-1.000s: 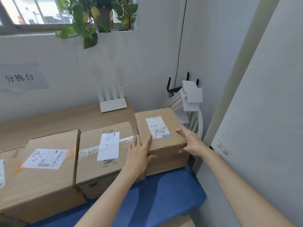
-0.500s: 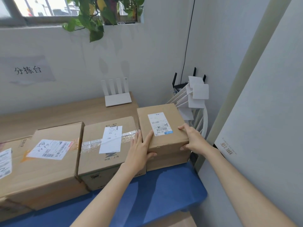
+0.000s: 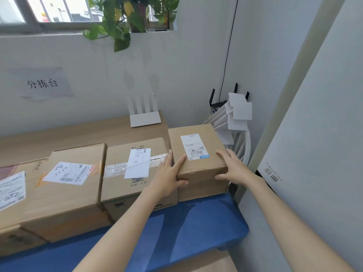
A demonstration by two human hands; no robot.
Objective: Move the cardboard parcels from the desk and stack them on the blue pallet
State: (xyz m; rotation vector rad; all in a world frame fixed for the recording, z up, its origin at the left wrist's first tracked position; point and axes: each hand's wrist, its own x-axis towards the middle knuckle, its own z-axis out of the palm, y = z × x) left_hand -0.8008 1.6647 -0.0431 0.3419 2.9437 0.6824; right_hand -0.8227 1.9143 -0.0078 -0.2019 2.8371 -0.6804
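Two hands on one small box. The left hand lies over its 9 o'clock top edge with the fingers straight and the thumb on the front face. The right hand covers the 3 o'clock front corner, fingers spread on top, thumb on the front. Neither hand curls round it; both are open, flat palms pressing the box between them.

The small box sits on the pallet at the 3 o'clock end of the row, touching the mid box at its 9 o'clock. The big box is further toward 9. The desk runs behind at 12, with a router on it. White panels lean at 1 o'clock of the small box.

Step, as a judgement: seating and squaring the small box in its slot. The next move calls for letting go cleanly without nudging it off the pallet's 3 o'clock edge, then going to the desk for another parcel.

Hard to tell:
- Whether the box bottom is fully down.
- Whether the left fingertips dip into the seam between the boxes.
- The label print, which is too small to read.
- Whether parcels remain on the desk: none show on the part in view, and its 9 o'clock end is out of frame.
- A low box at 8 o'clock is cut off by the frame.
- The pallet under the row is covered.
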